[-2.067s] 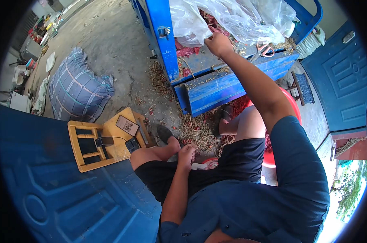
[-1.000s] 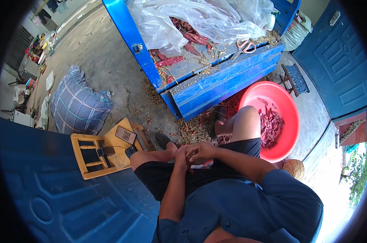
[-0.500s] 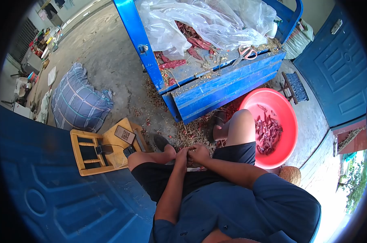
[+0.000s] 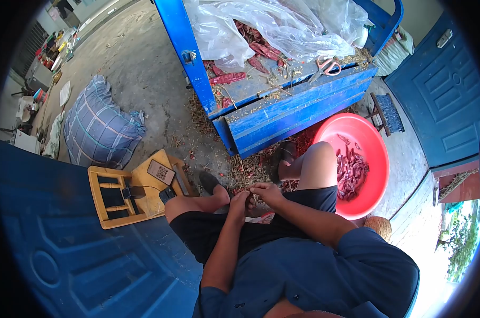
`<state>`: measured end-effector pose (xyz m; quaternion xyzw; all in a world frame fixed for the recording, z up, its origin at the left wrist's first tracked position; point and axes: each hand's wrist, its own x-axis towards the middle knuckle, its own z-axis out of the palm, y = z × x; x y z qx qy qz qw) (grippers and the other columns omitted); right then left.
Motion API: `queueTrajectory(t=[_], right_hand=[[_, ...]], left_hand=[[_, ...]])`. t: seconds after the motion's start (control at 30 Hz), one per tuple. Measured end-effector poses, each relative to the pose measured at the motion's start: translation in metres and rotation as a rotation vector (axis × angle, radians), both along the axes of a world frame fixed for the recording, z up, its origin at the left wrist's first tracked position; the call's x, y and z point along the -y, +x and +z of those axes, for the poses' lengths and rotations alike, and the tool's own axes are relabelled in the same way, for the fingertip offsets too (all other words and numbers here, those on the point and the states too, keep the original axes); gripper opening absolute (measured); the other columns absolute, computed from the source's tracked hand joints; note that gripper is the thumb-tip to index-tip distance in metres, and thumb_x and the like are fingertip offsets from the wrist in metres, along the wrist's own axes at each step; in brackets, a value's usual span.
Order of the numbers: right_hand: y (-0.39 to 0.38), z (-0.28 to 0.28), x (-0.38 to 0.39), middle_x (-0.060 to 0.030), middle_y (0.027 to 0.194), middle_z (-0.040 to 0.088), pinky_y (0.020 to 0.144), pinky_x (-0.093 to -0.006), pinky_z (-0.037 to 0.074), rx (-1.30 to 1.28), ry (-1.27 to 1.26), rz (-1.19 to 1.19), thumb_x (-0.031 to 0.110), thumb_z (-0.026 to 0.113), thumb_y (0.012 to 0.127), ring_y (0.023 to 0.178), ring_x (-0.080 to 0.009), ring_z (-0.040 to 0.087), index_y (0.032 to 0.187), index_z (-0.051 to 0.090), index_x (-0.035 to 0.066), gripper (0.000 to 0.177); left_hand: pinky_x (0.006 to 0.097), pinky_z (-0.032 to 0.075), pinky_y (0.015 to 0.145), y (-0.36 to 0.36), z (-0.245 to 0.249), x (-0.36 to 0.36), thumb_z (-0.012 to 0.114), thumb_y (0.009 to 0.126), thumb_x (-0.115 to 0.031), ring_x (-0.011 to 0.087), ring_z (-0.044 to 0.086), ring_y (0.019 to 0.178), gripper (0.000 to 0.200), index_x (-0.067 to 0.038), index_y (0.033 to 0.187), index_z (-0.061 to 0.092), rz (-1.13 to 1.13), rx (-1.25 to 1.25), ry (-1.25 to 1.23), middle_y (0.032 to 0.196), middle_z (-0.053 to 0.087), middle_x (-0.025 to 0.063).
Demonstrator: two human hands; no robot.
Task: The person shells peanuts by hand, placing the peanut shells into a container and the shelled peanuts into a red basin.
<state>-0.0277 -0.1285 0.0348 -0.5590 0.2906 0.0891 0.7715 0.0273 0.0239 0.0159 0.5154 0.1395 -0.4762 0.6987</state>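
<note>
My left hand (image 4: 239,203) and my right hand (image 4: 267,194) meet low over my lap, fingers closed and almost touching. Whatever sits between the fingertips is too small and hidden to name. Dry stalks (image 4: 249,168) litter the floor just beyond them, between my feet. Under my right forearm a bit of something pinkish red (image 4: 268,215) peeks out. To the right of my knee stands a red basin (image 4: 378,179) with dried red chilies (image 4: 351,175) in it.
Ahead, a blue cart bed (image 4: 298,119) carries chilies under clear plastic sheeting (image 4: 298,37), with scissors (image 4: 326,67) on its edge. At left are a wooden chair (image 4: 110,199) bearing a phone (image 4: 161,172) and a plaid sack (image 4: 102,127). A small stool (image 4: 387,114) stands right.
My right hand has risen slightly and its fingertips now point toward my left hand's. The pinkish red thing below shows more. The view has shifted a little.
</note>
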Motion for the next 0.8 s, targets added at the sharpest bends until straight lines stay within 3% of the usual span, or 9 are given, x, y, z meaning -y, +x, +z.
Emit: queueTrajectory(t=[0.1,0.23,0.43,0.5,0.53,0.6,0.67,0.73,0.8], right_hand=[[0.001,-0.009,0.001,-0.0038,0.101,0.073,0.084,-0.027,0.05,-0.014,-0.033,-0.011,0.018,0.067,0.093,0.092,-0.0099,0.063,0.114,0.072,0.002,0.026],[0.002,-0.023,-0.001,-0.0041,0.098,0.073,0.085,-0.0258,0.049,0.024,0.087,-0.06,0.02,0.068,0.093,0.092,-0.0092,0.063,0.115,0.073,0.004,0.027],[-0.001,-0.013,-0.003,-0.0032,0.085,0.07,0.067,-0.0259,0.05,-0.103,0.069,-0.018,0.025,0.067,0.095,0.071,-0.0109,0.062,0.103,0.073,0.003,0.024],[-0.005,-0.003,-0.006,-0.0012,0.077,0.068,0.058,-0.025,0.047,-0.15,0.378,-0.176,0.029,0.068,0.095,0.063,-0.0115,0.06,0.097,0.073,0.005,0.024],[-0.005,-0.004,-0.007,-0.0012,0.077,0.068,0.058,-0.025,0.047,-0.151,0.376,-0.176,0.029,0.068,0.095,0.063,-0.0115,0.06,0.097,0.073,0.005,0.024],[-0.006,-0.006,-0.007,-0.0008,0.083,0.067,0.068,-0.0327,0.049,-0.182,0.024,-0.13,0.03,0.064,0.097,0.07,-0.0103,0.059,0.091,0.071,0.006,0.025],[-0.01,-0.043,-0.004,-0.0013,0.081,0.067,0.067,-0.0336,0.049,-0.113,-0.105,-0.102,0.029,0.066,0.096,0.069,-0.0106,0.059,0.089,0.072,0.005,0.026],[-0.007,-0.037,0.002,-0.0019,0.08,0.068,0.066,-0.0345,0.049,-0.036,-0.237,-0.071,0.029,0.067,0.095,0.069,-0.0108,0.059,0.086,0.072,0.004,0.027],[-0.004,-0.02,0.015,-0.0065,0.077,0.068,0.066,-0.0346,0.049,-0.007,-0.564,0.104,0.028,0.072,0.091,0.067,-0.0157,0.062,0.086,0.072,0.002,0.027]], left_hand=[[0.0234,0.042,0.05,0.002,0.007,0.001,0.054,0.1,-0.027,0.008,0.054,0.058,0.018,-0.011,0.098,0.061,0.037,-0.005,-0.041,0.072,0.06,-0.0018],[0.0239,0.042,0.05,0.002,0.005,0.003,0.055,0.1,-0.027,0.0084,0.054,0.057,0.017,-0.011,0.097,0.061,0.041,-0.009,-0.036,0.072,0.059,-0.0017],[0.0238,0.041,0.049,-0.007,-0.003,0.003,0.056,0.099,-0.025,0.008,0.052,0.057,0.015,-0.011,0.096,0.061,-0.014,-0.007,-0.011,0.071,0.058,-0.0024],[0.0238,0.04,0.049,-0.008,-0.002,0.003,0.056,0.099,-0.025,0.0079,0.051,0.056,0.015,-0.012,0.096,0.061,-0.021,-0.015,0.005,0.071,0.058,-0.0026],[0.0236,0.04,0.049,-0.006,0.002,0.003,0.055,0.099,-0.025,0.0078,0.051,0.056,0.015,-0.012,0.095,0.061,-0.027,-0.021,0.01,0.071,0.057,-0.0028],[0.0234,0.04,0.049,-0.007,0.004,0.007,0.055,0.099,-0.024,0.0076,0.05,0.056,0.014,-0.012,0.095,0.061,-0.03,-0.035,0.01,0.071,0.057,-0.003],[0.0237,0.04,0.052,-0.008,0.004,0.009,0.055,0.099,-0.022,0.0087,0.049,0.057,0.012,-0.011,0.096,0.059,-0.067,-0.001,0.038,0.072,0.056,-0.0021],[0.0234,0.039,0.052,-0.006,0.007,0.012,0.055,0.099,-0.022,0.0083,0.048,0.057,0.012,-0.011,0.096,0.059,-0.07,-0.02,0.017,0.072,0.055,-0.0024],[0.0231,0.038,0.051,-0.007,0.013,0.013,0.055,0.098,-0.022,0.008,0.047,0.057,0.012,-0.01,0.097,0.059,-0.073,-0.045,-0.006,0.071,0.054,-0.0027]])
